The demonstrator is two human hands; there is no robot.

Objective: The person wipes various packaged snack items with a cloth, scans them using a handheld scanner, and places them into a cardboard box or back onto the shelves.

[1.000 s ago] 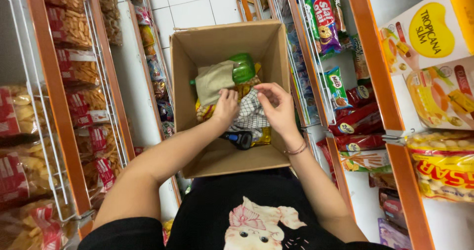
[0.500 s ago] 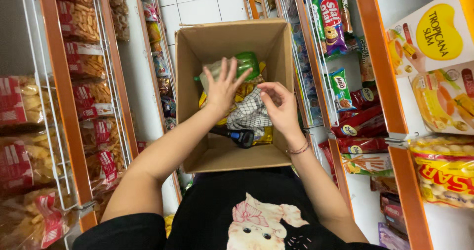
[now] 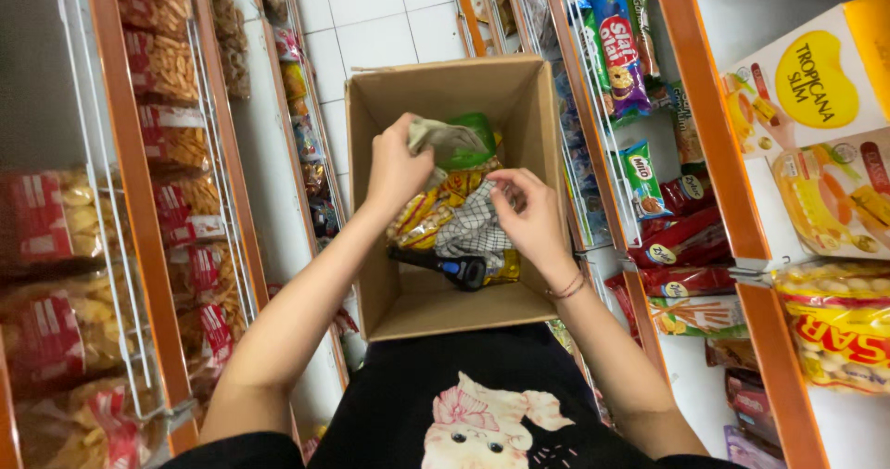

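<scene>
An open cardboard box (image 3: 436,307) rests against my lap in a narrow shop aisle. My left hand (image 3: 397,165) is shut on a beige packet (image 3: 447,137) and holds it above the box's contents. Beside it, my right hand (image 3: 530,211) pinches a black-and-white checked packet (image 3: 475,228) lying on the pile. Yellow and red snack packets (image 3: 422,219) and a green packet (image 3: 477,142) fill the box's far half. A black handheld device with a blue button (image 3: 443,265) lies in front of the pile.
Orange-framed wire shelves (image 3: 130,200) with red-and-yellow snack bags line the left side. More shelves (image 3: 714,154) on the right carry chocolate packets, drink sachets and yellow-and-white cartons (image 3: 816,89). White floor tiles (image 3: 371,15) run ahead beyond the box.
My left hand has gone from lying open over the pile to gripping the beige packet and lifting it. My right hand has stayed on the checked packet.
</scene>
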